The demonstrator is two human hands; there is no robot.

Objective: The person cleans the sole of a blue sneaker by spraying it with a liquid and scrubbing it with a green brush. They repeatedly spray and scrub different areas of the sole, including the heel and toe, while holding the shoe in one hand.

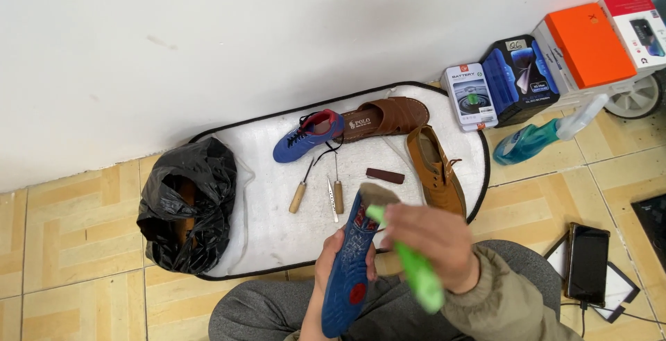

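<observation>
L hand (331, 263) grips a blue sneaker (349, 270), sole up, over the lap. R hand (431, 238) is closed on a green-handled brush (406, 261), bristles at the shoe's toe end. On the white mat (277, 233) beyond: 2nd blue sneaker (307, 137), brown sandal (386, 118), tan shoe (437, 171), two wooden-handled awls (300, 192). Black plastic bag (184, 206) at the mat's left edge.

Green brush (415, 276) motion-blurred; black bag (186, 206) contents hidden
</observation>
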